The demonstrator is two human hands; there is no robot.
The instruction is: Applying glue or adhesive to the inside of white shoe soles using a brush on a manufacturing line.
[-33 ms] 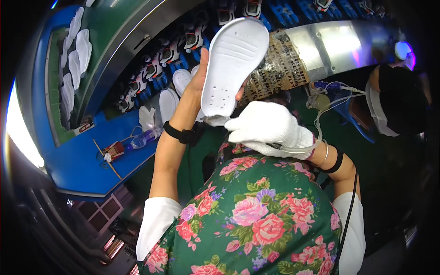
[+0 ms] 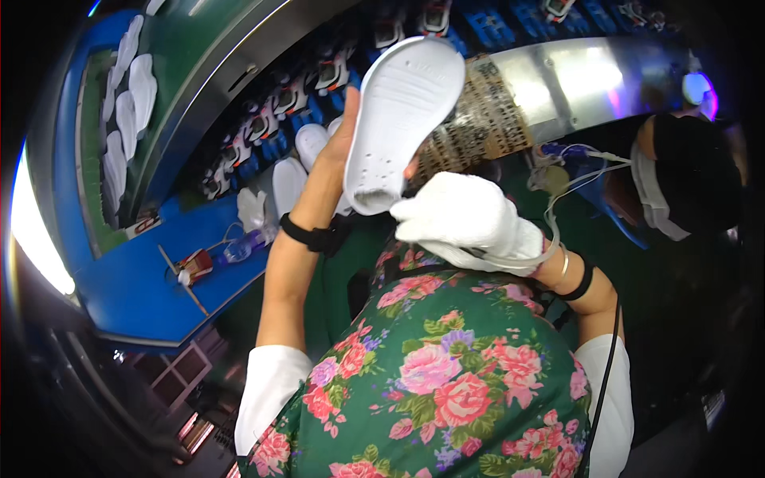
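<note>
My left hand (image 2: 344, 131) is bare and closed around a white shoe sole (image 2: 405, 111), thumb along its left edge and fingertips showing at its right edge. The sole stands heel down, with grooves across its broad upper part and small holes near the heel. My right hand (image 2: 462, 215), in a white knitted glove, is curled beside the heel; its fingertips are close to the rim, and whether they touch it I cannot tell. A clear tube (image 2: 551, 209) runs past the wrist into the gloved palm, where its end is hidden.
Beyond my hands curves a conveyor with a metal rim (image 2: 574, 72), carrying blue racks (image 2: 488, 28) and white shoe parts. More white soles (image 2: 289, 187) stand behind my left forearm. A blue table (image 2: 135, 295) at left holds a bottle (image 2: 239, 248). Another person (image 2: 701, 175) is at right.
The sole has tilted slightly in my left hand, so more of the heel's inner surface shows. My right hand has barely moved.
</note>
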